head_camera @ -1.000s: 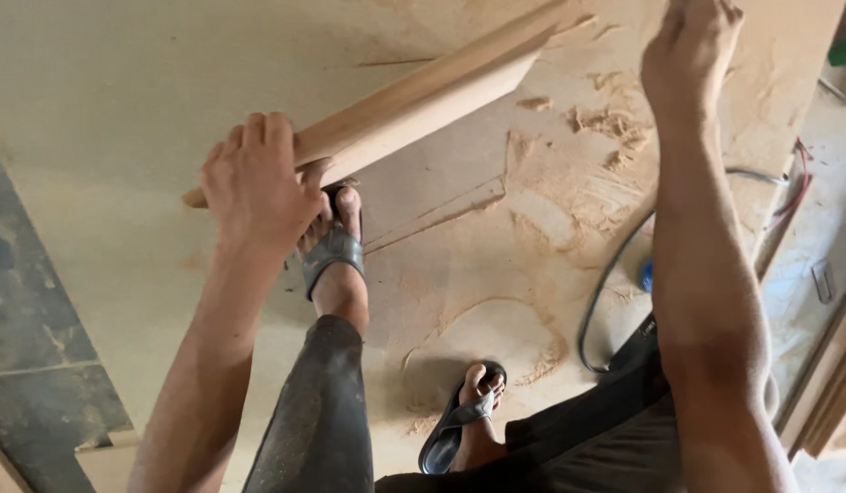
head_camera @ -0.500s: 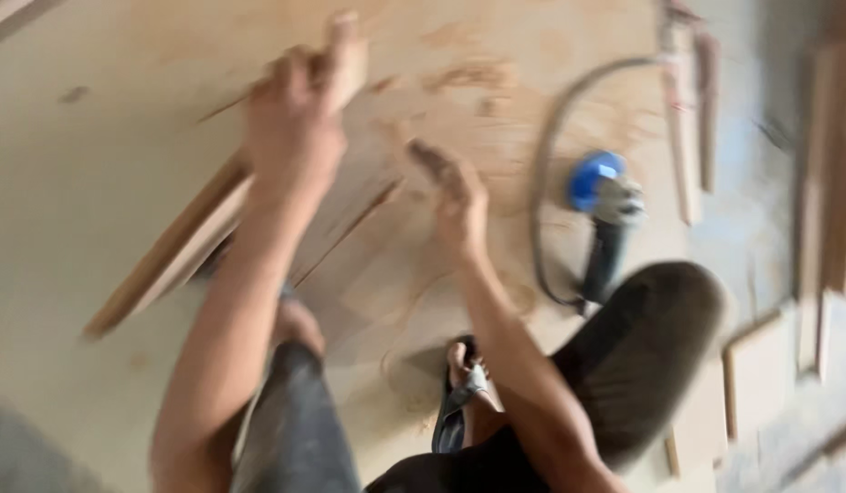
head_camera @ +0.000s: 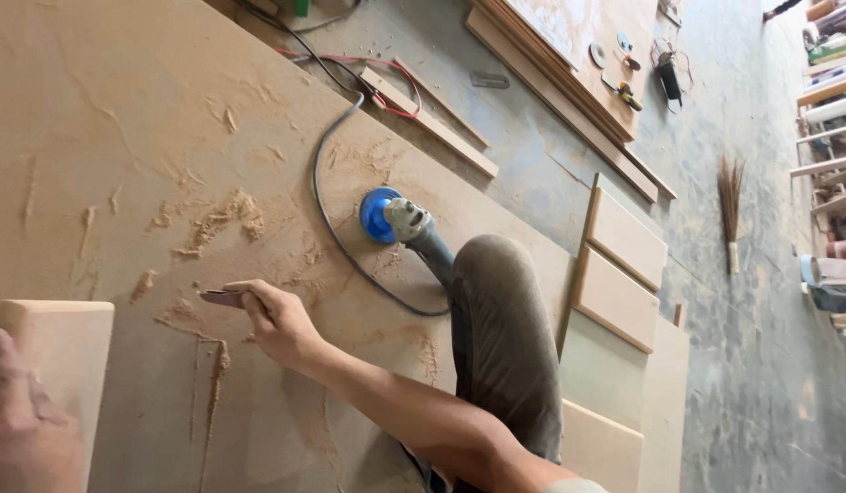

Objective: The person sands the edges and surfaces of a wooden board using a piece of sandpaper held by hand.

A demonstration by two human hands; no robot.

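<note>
While loose sawdust is lying in drifts across the broad tan board [head_camera: 121, 110] under me, I am judging the shaping work as partly done: shavings are everywhere, yet the pale rectangular wooden block [head_camera: 62, 356] is not yet set down. My left hand [head_camera: 26, 429] is wrapping its grip around the near end of that block, at the lower left edge of view. My right hand [head_camera: 278, 321] is pinching a small flat dark piece [head_camera: 222, 297] between thumb and fingers, its grip narrow, just above the dusty board. I am leaving the blue-disc angle grinder [head_camera: 395, 222] lying untouched beside my knee, cable looping.
</note>
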